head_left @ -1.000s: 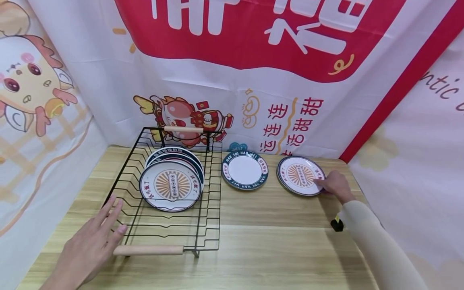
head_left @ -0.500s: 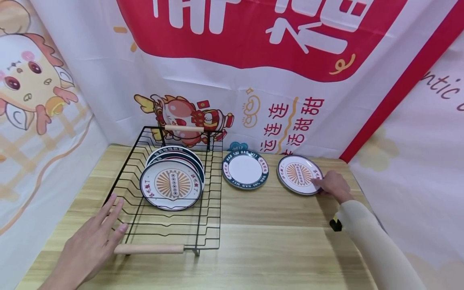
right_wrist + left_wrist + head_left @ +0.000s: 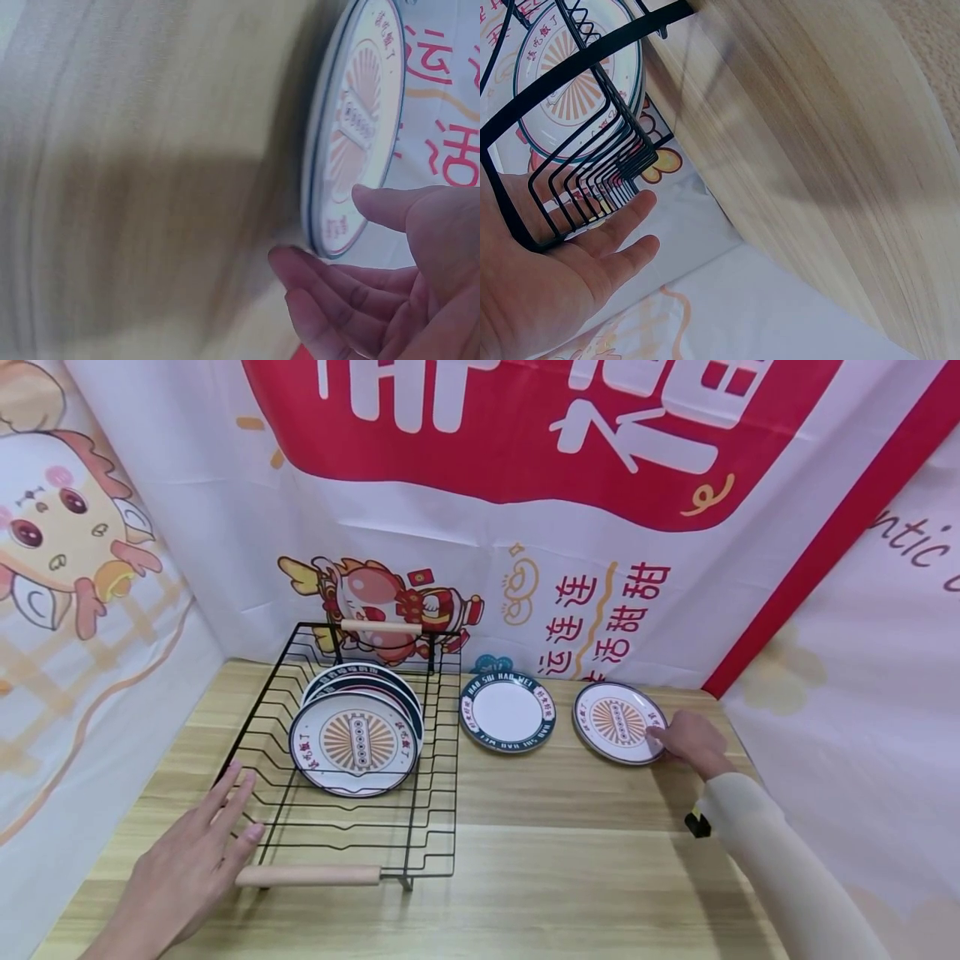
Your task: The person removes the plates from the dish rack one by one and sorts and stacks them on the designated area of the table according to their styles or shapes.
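R hand [image 3: 696, 745]: thumb & fingers pinch rim of sunburst plate [image 3: 615, 718], R side of table [image 3: 562, 877], near navy-rim plate [image 3: 508, 713]. L hand [image 3: 183, 864]: fingers spread, at near L corner of wire rack [image 3: 315, 877] w/ leaning plates [image 3: 352, 747].

A pale, wood-grained table [image 3: 570, 868] stands against a white cloth wall [image 3: 420, 518], printed with a large red panel [image 3: 495, 452], white characters and smaller red writing. A cartoon animal [image 3: 60, 527] decorates the left cloth [image 3: 82, 727]; a red stripe [image 3: 821, 539] runs down toward the table's right back corner. Light casts soft shadows [image 3: 165, 240] across the wood.
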The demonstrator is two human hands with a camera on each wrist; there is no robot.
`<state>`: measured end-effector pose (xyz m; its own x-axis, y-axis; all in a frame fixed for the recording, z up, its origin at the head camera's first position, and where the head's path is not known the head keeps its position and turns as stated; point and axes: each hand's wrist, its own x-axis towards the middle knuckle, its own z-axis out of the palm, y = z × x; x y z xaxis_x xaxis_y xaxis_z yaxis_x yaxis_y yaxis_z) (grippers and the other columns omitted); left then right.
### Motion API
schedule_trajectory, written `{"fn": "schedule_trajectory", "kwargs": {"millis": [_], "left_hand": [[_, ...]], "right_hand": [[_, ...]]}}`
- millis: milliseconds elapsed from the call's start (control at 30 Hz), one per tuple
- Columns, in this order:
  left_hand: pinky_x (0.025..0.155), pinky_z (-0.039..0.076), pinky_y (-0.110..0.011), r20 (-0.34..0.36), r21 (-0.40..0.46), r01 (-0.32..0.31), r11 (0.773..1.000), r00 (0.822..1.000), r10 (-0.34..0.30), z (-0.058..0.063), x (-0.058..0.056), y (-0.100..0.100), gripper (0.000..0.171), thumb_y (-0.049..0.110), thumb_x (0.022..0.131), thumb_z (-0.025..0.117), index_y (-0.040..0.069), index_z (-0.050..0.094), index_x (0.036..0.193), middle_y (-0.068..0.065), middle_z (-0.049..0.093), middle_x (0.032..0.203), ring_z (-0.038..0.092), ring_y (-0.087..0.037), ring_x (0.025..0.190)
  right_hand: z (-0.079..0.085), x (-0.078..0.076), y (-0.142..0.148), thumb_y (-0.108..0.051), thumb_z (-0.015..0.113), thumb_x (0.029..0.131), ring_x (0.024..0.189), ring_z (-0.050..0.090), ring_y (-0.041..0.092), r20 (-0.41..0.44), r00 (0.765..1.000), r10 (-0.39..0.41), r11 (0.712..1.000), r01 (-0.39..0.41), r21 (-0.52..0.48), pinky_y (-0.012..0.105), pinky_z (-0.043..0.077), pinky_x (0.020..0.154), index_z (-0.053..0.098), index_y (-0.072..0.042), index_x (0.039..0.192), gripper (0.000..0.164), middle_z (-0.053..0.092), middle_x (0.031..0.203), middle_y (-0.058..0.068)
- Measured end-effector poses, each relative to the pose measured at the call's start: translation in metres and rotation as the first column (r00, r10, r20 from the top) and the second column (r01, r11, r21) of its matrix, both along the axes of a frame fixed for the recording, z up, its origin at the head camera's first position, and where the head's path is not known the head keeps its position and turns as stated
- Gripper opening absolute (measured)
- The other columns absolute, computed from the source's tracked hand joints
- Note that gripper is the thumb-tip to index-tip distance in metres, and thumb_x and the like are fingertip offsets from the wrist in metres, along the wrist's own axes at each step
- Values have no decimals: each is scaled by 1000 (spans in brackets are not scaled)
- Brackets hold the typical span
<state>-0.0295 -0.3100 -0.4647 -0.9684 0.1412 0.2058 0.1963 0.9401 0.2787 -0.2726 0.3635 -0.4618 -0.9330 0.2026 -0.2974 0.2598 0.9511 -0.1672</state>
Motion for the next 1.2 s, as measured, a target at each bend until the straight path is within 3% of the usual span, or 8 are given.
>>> {"fn": "schedule_trajectory", "kwargs": {"millis": [167, 400, 633, 900, 1100, 1200], "left_hand": [[99, 44, -75, 5, -3, 0, 1000, 1000, 0, 0, 0, 0, 68, 38, 112, 49, 14, 23, 170, 3, 4, 179, 45, -56, 139], [97, 45, -76, 4, -8, 0, 1000, 1000, 0, 1, 0, 0, 68, 38, 112, 49, 13, 24, 170, 3, 4, 179, 45, -56, 138], [98, 44, -77, 18, -4, -3, 1000, 1000, 3, 1, 0, 0, 68, 39, 112, 49, 12, 23, 170, 2, 3, 179, 46, -58, 137], [100, 43, -75, 22, 10, -7, 1000, 1000, 7, -1, 0, 1, 68, 39, 112, 48, 14, 23, 170, 4, 4, 179, 45, -57, 139], [98, 44, -77, 18, -1, -3, 1000, 1000, 3, -2, -1, 0, 68, 39, 112, 49, 14, 22, 170, 4, 2, 179, 45, -57, 139], [97, 44, -78, 14, -10, -4, 1000, 1000, 4, -2, -1, -2, 69, 38, 112, 50, 14, 22, 170, 4, 2, 179, 45, -58, 138]], "right_hand": [[10, -2, -9, -43, 64, 102, 61, 50, 22, -31, 998, 58, 997, -56, 54, 30, 37, 53, 60, -7, 73, 46, 52, 64, 7], [33, 0, -41, -47, 66, 100, 66, 54, 26, -95, 983, 154, 982, -142, 128, 37, 40, 54, 61, -7, 78, 46, 53, 70, 9], [57, 4, -85, -48, 69, 99, 74, 59, 30, -144, 958, 248, 965, -231, 125, 40, 46, 57, 70, 0, 111, 50, 68, 86, 15], [82, 15, -137, -45, 72, 99, 92, 72, 33, -256, 892, 372, 928, -360, 96, 48, 59, 71, 73, -4, 125, 48, 77, 113, 17], [104, 24, -180, -48, 78, 95, 80, 73, 26, -330, 826, 456, 890, -426, 162, 39, 58, 61, 76, -7, 121, 48, 79, 105, 12], [118, 29, -203, -49, 79, 94, 79, 72, 25, -348, 794, 499, 867, -464, 184, 38, 59, 62, 75, -9, 126, 51, 80, 110, 12]]}}
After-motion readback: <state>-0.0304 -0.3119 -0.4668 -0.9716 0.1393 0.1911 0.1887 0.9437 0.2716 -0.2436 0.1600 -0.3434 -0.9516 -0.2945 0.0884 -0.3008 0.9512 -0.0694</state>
